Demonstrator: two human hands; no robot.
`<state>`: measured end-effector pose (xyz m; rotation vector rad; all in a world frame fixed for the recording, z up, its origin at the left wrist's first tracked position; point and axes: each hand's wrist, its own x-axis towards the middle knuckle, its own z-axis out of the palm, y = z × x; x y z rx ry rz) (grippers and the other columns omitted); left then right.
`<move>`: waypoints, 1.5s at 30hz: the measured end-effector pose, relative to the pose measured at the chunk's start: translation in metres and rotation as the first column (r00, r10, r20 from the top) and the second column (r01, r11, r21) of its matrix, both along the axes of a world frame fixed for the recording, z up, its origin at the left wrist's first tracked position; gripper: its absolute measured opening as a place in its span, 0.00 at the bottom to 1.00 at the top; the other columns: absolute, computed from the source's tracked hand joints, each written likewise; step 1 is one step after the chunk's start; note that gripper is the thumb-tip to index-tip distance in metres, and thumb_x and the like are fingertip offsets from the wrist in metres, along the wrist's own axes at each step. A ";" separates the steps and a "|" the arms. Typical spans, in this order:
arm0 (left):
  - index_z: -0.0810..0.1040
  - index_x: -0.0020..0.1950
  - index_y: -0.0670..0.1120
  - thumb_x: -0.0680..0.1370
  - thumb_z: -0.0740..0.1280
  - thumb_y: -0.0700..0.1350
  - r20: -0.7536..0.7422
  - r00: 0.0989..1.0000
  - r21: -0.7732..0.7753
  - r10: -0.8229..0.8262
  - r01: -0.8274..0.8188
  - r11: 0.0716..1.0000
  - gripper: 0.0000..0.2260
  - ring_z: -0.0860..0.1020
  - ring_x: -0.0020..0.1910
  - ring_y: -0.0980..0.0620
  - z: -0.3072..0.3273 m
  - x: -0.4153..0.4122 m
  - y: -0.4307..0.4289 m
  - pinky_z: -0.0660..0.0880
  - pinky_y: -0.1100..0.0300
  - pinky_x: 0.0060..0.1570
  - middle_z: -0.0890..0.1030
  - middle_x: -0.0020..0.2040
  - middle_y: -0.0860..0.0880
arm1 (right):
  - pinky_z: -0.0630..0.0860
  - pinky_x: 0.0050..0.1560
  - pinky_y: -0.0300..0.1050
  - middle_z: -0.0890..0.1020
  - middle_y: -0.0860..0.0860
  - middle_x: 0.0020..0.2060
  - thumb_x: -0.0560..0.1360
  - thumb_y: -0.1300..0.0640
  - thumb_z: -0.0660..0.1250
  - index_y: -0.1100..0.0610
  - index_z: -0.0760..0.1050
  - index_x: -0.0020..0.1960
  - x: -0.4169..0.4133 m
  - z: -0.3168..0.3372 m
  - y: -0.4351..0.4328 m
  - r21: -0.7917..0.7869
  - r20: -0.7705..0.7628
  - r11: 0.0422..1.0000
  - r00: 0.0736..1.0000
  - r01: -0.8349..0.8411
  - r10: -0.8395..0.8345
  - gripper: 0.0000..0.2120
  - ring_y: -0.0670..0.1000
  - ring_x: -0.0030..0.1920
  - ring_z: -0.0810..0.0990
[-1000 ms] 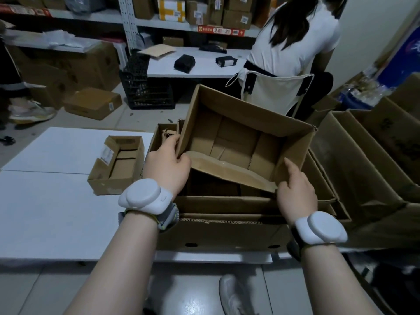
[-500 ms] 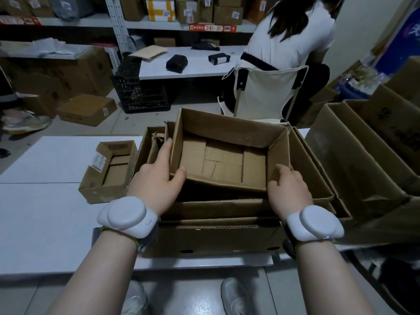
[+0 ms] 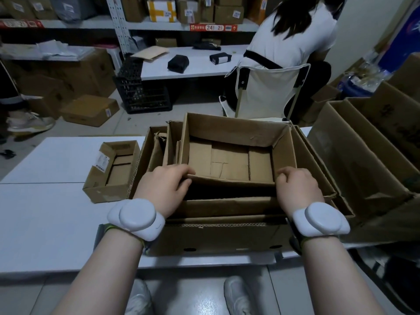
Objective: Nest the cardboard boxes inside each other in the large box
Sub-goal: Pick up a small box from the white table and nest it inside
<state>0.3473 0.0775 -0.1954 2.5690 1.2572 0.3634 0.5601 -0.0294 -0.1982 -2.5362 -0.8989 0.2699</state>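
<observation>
open brown cardboard inner box sits inside the large brown cardboard box on the white tabletop | left hand and right hand each grip its near wall at a corner | likely light, thin walls bend; hold near corners, press evenly | small brown cardboard box waits beside

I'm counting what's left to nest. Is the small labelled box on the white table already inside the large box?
No, the small labelled box sits on the white table just left of the large box, outside it.

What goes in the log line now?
left hand, right hand: gripping open brown cardboard box | inside large cardboard box | small labelled box: outside
</observation>
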 end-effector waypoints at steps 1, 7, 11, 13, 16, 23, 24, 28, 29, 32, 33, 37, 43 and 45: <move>0.76 0.62 0.53 0.80 0.60 0.47 0.000 1.000 -0.001 0.008 -0.008 1.000 0.12 0.77 0.58 0.51 0.000 0.001 0.000 0.76 0.54 0.54 0.80 0.57 0.52 | 0.68 0.45 0.44 0.72 0.57 0.63 0.81 0.55 0.52 0.53 0.74 0.65 0.000 0.001 0.000 0.006 0.002 1.000 1.000 -0.008 0.008 0.17 0.59 0.56 0.76; 0.74 0.61 0.56 0.81 0.58 0.49 -0.051 0.997 0.077 0.062 -0.058 0.995 0.11 0.77 0.58 0.50 -0.001 0.004 -0.002 0.73 0.50 0.57 0.81 0.55 0.54 | 0.72 0.51 0.47 0.71 0.55 0.65 0.81 0.58 0.53 0.52 0.75 0.64 0.002 0.007 -0.002 0.035 0.030 0.998 0.999 -0.044 0.043 0.17 0.57 0.61 0.73; 0.73 0.61 0.56 0.81 0.56 0.52 -0.072 0.996 0.091 0.056 -0.050 0.995 0.11 0.79 0.52 0.49 0.001 0.006 -0.004 0.75 0.50 0.53 0.82 0.50 0.51 | 0.71 0.59 0.50 0.64 0.54 0.72 0.80 0.59 0.56 0.52 0.77 0.61 0.003 0.010 -0.003 0.050 0.013 0.995 0.996 -0.086 0.086 0.15 0.58 0.68 0.68; 0.72 0.61 0.55 0.81 0.55 0.53 -0.099 0.994 0.099 0.052 -0.042 0.994 0.11 0.80 0.49 0.48 0.001 0.007 -0.007 0.76 0.51 0.51 0.82 0.47 0.51 | 0.71 0.61 0.51 0.61 0.53 0.74 0.79 0.59 0.57 0.52 0.76 0.62 0.003 0.009 -0.004 0.047 0.002 0.993 0.994 -0.113 0.113 0.15 0.58 0.69 0.67; 0.72 0.59 0.55 0.81 0.56 0.54 -0.135 0.990 0.082 0.043 -0.032 0.996 0.11 0.80 0.46 0.48 0.001 0.009 -0.008 0.76 0.54 0.48 0.79 0.44 0.52 | 0.71 0.61 0.51 0.59 0.53 0.75 0.79 0.59 0.57 0.52 0.74 0.64 0.005 0.007 -0.004 0.046 0.000 0.991 0.992 -0.129 0.129 0.15 0.58 0.70 0.66; 0.72 0.57 0.53 0.81 0.57 0.54 -0.151 0.988 -0.010 0.033 -0.035 0.999 0.10 0.79 0.45 0.48 0.002 0.010 -0.006 0.79 0.52 0.44 0.80 0.45 0.49 | 0.70 0.63 0.49 0.56 0.53 0.77 0.80 0.57 0.57 0.51 0.71 0.68 0.007 0.006 -0.004 0.006 -0.018 0.989 0.989 -0.150 0.150 0.17 0.58 0.72 0.65; 0.73 0.57 0.53 0.81 0.57 0.54 -0.156 0.987 -0.020 0.034 -0.038 0.999 0.10 0.79 0.44 0.48 0.001 0.010 -0.006 0.79 0.52 0.44 0.80 0.45 0.49 | 0.70 0.63 0.49 0.56 0.53 0.77 0.80 0.56 0.57 0.51 0.71 0.68 0.006 0.005 -0.003 -0.001 -0.015 0.988 0.988 -0.154 0.154 0.17 0.58 0.72 0.65; 0.73 0.56 0.52 0.81 0.57 0.53 -0.216 0.976 -0.062 0.014 -0.028 0.998 0.10 0.80 0.45 0.46 0.000 0.012 -0.004 0.79 0.50 0.46 0.81 0.45 0.48 | 0.71 0.62 0.49 0.56 0.54 0.77 0.79 0.54 0.59 0.52 0.71 0.68 0.006 0.002 -0.001 -0.037 -0.024 0.986 0.986 -0.166 0.165 0.18 0.57 0.72 0.66; 0.73 0.56 0.52 0.81 0.56 0.53 -0.235 0.972 -0.062 0.006 -0.021 0.998 0.10 0.80 0.45 0.46 0.000 0.012 -0.003 0.79 0.50 0.47 0.81 0.46 0.48 | 0.71 0.62 0.49 0.56 0.54 0.77 0.79 0.53 0.60 0.52 0.71 0.68 0.006 0.000 -0.002 -0.048 -0.023 0.985 0.986 -0.167 0.166 0.18 0.57 0.72 0.66; 0.73 0.58 0.52 0.82 0.55 0.53 -0.260 0.965 -0.052 0.006 -0.020 0.998 0.10 0.79 0.48 0.47 0.000 0.013 -0.005 0.77 0.50 0.50 0.81 0.48 0.48 | 0.71 0.62 0.49 0.57 0.54 0.76 0.78 0.51 0.62 0.53 0.72 0.67 0.007 -0.003 0.000 -0.069 -0.017 0.983 0.985 -0.170 0.169 0.18 0.57 0.72 0.65; 0.72 0.59 0.52 0.82 0.55 0.52 -0.269 0.963 -0.052 0.009 -0.024 0.998 0.11 0.79 0.50 0.47 -0.001 0.014 -0.005 0.76 0.50 0.52 0.81 0.52 0.48 | 0.71 0.62 0.50 0.58 0.54 0.76 0.77 0.51 0.62 0.53 0.72 0.66 0.007 -0.004 0.000 -0.076 -0.016 0.982 0.985 -0.171 0.170 0.18 0.57 0.73 0.64; 0.73 0.59 0.52 0.81 0.57 0.52 -0.298 0.955 -0.092 0.009 -0.038 0.995 0.10 0.69 0.69 0.47 -0.002 0.016 -0.003 0.69 0.48 0.63 0.53 0.79 0.48 | 0.73 0.57 0.49 0.58 0.53 0.76 0.76 0.49 0.64 0.53 0.73 0.63 0.008 -0.006 0.000 -0.081 -0.001 0.980 0.983 -0.181 0.181 0.17 0.56 0.71 0.67; 0.73 0.60 0.54 0.81 0.57 0.53 -0.324 0.946 -0.065 0.018 -0.041 0.997 0.11 0.64 0.72 0.48 -0.005 0.017 0.002 0.67 0.47 0.65 0.47 0.80 0.50 | 0.74 0.56 0.48 0.56 0.52 0.77 0.73 0.45 0.67 0.52 0.73 0.61 0.010 -0.007 0.000 -0.127 0.015 0.971 0.978 -0.203 0.206 0.19 0.56 0.70 0.68; 0.73 0.61 0.54 0.81 0.56 0.53 -0.345 0.938 -0.046 0.019 -0.037 0.998 0.11 0.66 0.71 0.48 -0.006 0.017 0.004 0.66 0.48 0.65 0.48 0.80 0.50 | 0.74 0.55 0.47 0.56 0.52 0.77 0.73 0.45 0.67 0.52 0.73 0.61 0.009 -0.007 0.001 -0.138 0.018 0.970 0.978 -0.202 0.206 0.20 0.56 0.69 0.69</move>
